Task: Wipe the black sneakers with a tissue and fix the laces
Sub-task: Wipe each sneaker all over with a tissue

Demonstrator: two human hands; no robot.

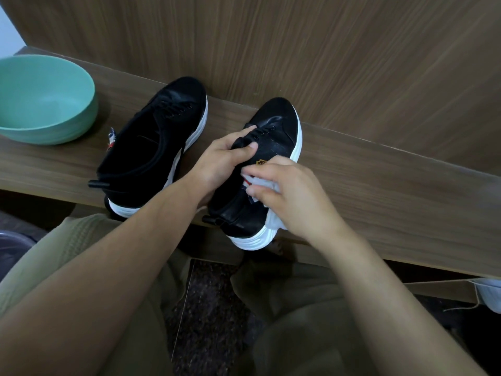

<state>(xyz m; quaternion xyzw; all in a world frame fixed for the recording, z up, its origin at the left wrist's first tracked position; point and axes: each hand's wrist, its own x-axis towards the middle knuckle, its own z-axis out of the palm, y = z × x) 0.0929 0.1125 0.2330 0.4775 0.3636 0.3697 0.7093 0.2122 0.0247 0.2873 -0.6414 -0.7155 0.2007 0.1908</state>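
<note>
sneaker wiping at the shelf edge, with a tipping risk

wooden shelf (379, 191) carries both black sneakers, and the heel of the right sneaker (276, 131) is hung past its front edge; if it is pressed too hard there, it could be tipped off. the left sneaker (151, 147) is left untouched beside the green bowl (46, 101). the tongue is gripped by the left hand (219, 161), while the tissue (260, 183) (thin, easily torn) is pinched against the side by the right hand (292, 196).
</note>
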